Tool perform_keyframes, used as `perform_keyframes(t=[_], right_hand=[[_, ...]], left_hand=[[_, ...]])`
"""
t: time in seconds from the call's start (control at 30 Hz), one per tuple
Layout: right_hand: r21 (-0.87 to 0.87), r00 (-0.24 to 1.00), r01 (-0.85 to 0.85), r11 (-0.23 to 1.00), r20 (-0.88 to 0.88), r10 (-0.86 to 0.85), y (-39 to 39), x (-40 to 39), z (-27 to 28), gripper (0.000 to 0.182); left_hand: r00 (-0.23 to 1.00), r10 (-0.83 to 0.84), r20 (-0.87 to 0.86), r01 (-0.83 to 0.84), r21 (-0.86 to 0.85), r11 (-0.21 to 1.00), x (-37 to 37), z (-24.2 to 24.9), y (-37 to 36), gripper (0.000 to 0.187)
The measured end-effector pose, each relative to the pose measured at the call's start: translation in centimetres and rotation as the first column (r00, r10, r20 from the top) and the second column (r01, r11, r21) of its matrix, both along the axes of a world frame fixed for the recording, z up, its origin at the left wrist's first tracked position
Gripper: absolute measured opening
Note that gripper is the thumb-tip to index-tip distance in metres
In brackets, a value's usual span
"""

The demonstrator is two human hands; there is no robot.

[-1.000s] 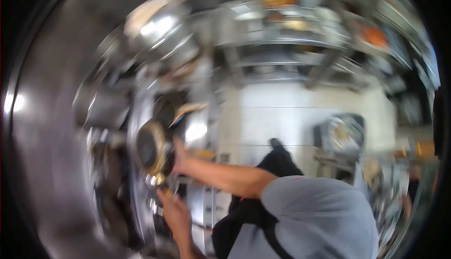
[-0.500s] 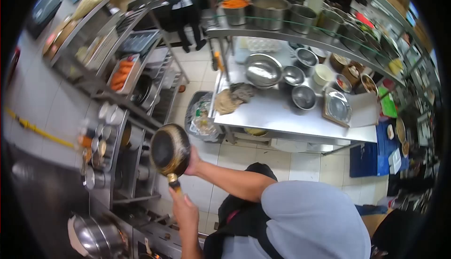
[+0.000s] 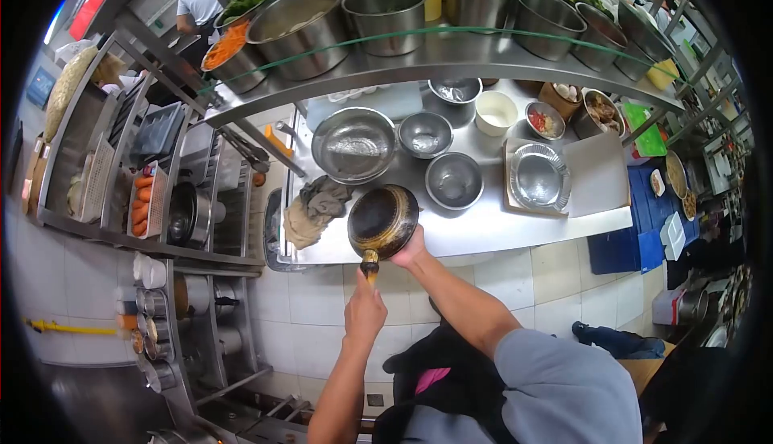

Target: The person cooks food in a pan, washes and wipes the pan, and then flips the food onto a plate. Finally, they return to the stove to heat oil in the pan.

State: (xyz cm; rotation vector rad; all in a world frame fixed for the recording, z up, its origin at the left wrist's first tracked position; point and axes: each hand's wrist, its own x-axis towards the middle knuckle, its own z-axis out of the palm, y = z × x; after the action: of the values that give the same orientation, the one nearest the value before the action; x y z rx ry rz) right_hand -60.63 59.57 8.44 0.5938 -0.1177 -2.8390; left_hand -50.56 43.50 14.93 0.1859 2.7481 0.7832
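Observation:
A frying pan [image 3: 383, 220] with a dark, scorched base and browned side is turned bottom outward, in front of the steel table's near edge. My left hand [image 3: 365, 313] is wrapped round its handle. At the pan's right edge my right hand [image 3: 412, 249] grips the rim; its fingers are hidden behind the pan. Just left of the pan, a crumpled beige cloth [image 3: 301, 223] and a grey cloth [image 3: 326, 198] lie on the table corner. A foil tray [image 3: 539, 177] sits in an open cardboard box [image 3: 600, 174] to the right.
Steel bowls [image 3: 454, 180] and a white tub [image 3: 496, 112] stand on the steel table [image 3: 483, 231]. Above it, a shelf [image 3: 451, 57] holds several steel pots. A rack [image 3: 113, 235] with a basket of carrots [image 3: 142, 202] is at left. Blue containers [image 3: 620, 239] are at right.
My view and body have turned right. The frying pan, still in both hands, has moved from beside the left rack to the front of the steel table.

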Motion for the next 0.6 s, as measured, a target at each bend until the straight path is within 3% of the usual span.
perform_keyframes(t=[0.17,0.27,0.37,0.43,0.53,0.6], right_hand=[[-0.034,0.999,0.037,0.999,-0.003,-0.037,2.6,-1.5,-1.7,0.042],[0.099,0.998,-0.017,0.995,0.061,0.011,3.8,-1.9,-1.5,0.031],[0.139,0.998,-0.035,0.990,0.064,0.026,4.7,-1.5,-2.3,0.034],[-0.037,0.999,0.029,0.999,-0.016,-0.030,6.2,-0.4,-1.9,0.041],[-0.086,0.995,0.002,0.996,-0.095,-0.010,7.9,2.0,-4.7,0.052],[-0.021,0.993,-0.037,0.999,-0.110,0.034,8.2,2.6,-5.0,0.058]], left_hand=[[0.999,0.003,0.036,-0.001,-0.056,0.998,-2.0,-0.5,2.6,0.066],[0.998,0.021,0.058,-0.017,-0.071,0.997,-2.7,-0.5,3.1,0.066],[0.999,0.014,0.050,-0.010,-0.071,0.997,-2.9,-0.5,3.0,0.065],[1.000,0.006,0.031,-0.003,-0.077,0.997,-3.0,-0.8,2.9,0.065],[0.999,0.031,0.019,-0.030,-0.047,0.998,-2.9,-2.0,2.8,0.066],[0.999,-0.006,-0.047,0.001,-0.096,0.995,-2.7,-2.8,2.6,0.066]])
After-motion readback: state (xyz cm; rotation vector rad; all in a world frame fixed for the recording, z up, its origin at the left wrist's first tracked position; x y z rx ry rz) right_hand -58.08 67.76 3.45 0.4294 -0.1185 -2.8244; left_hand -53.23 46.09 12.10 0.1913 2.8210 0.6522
